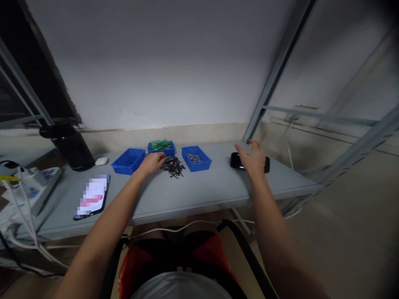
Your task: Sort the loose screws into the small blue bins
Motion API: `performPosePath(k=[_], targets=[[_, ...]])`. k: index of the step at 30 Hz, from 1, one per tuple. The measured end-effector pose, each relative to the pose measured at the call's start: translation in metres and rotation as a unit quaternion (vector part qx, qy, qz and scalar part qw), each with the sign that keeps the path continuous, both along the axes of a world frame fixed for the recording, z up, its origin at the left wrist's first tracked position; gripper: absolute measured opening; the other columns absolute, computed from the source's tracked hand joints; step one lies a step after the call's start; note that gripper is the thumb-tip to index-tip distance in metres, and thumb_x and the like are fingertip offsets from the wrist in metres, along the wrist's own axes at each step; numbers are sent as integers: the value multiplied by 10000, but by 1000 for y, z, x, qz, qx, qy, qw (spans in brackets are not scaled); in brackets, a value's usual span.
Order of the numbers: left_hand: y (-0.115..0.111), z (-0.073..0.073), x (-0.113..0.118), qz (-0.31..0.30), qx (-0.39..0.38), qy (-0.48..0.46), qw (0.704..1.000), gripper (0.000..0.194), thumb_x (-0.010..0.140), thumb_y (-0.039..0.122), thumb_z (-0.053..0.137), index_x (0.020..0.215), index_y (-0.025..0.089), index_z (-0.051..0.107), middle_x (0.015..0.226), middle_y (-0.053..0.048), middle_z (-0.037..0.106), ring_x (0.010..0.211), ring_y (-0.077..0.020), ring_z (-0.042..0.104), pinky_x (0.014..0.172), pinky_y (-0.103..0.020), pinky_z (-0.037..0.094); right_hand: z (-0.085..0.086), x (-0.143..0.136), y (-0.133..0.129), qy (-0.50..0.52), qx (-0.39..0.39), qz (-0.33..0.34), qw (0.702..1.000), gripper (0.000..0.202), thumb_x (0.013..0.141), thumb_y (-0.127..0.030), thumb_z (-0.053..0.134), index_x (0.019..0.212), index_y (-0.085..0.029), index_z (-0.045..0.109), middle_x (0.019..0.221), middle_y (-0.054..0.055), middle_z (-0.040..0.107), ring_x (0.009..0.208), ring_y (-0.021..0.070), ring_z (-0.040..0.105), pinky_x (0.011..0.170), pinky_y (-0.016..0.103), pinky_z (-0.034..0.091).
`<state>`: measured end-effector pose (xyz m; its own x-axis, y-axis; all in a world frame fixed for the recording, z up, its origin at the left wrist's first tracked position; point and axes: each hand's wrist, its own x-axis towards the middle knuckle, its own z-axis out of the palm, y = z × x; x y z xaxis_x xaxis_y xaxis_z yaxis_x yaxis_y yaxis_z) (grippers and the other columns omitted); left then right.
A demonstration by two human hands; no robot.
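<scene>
Screws point(175, 167), uncountable, lie near three blue bins point(199, 166) along the back edge of the bench point(193, 191); left hand point(152, 162) partly hides them, grip unclear; right hand point(254, 160), fingers apart, half-covers one black device point(235, 162).

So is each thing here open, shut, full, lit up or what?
Left blue box: open
Middle blue box: open, heaped with green pieces
Right blue box: open, holding silvery pieces
Dark pieces: loosely heaped, left hand at edge
Phone: screen lit
Black device: dark, right hand over it
Black bottle: upright, capped
White case: looks shut
Power strip: plugs in
</scene>
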<state>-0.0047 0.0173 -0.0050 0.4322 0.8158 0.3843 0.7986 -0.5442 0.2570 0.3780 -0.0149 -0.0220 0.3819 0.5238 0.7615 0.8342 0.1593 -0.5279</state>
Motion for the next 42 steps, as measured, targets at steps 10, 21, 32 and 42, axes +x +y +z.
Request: performPosePath(k=[10, 21, 32, 42], targets=[[2, -1, -3, -25, -4, -17, 1000, 237, 906, 281, 477, 975, 200, 688, 841, -72, 706, 694, -185, 605, 642, -282, 412, -39, 71, -9, -27, -79, -80, 993, 860, 712, -592, 635, 1344, -40, 450, 1276, 282, 506, 1204, 393, 445, 1022, 530, 324], [3, 0, -5, -38, -9, -24, 999, 285, 898, 300, 466, 994, 173, 702, 866, -95, 703, 711, -202, 592, 649, -306, 388, -41, 88, -25, 31, -53, -52, 997, 687, 751, -459, 572, 1330, -109, 452, 1268, 235, 523, 1210, 342, 462, 1016, 477, 351], [5, -2, -8, -24, 20, -29, 999, 263, 877, 273, 485, 983, 183, 708, 886, -91, 706, 749, -200, 605, 664, -293, 403, -29, 59, -4, 28, -32, -56, 998, 579, 761, -471, 573, 1212, -108, 557, 1242, 220, 555, 1221, 350, 454, 1031, 506, 330], [4, 0, -6, -24, 13, -15, 1000, 255, 884, 278, 486, 990, 187, 700, 897, -83, 711, 733, -189, 608, 651, -282, 405, -57, 110, -7, 127, -149, -7, 981, 863, 645, -468, 674, 1382, -109, 404, 1289, 220, 547, 1168, 346, 544, 996, 484, 398]])
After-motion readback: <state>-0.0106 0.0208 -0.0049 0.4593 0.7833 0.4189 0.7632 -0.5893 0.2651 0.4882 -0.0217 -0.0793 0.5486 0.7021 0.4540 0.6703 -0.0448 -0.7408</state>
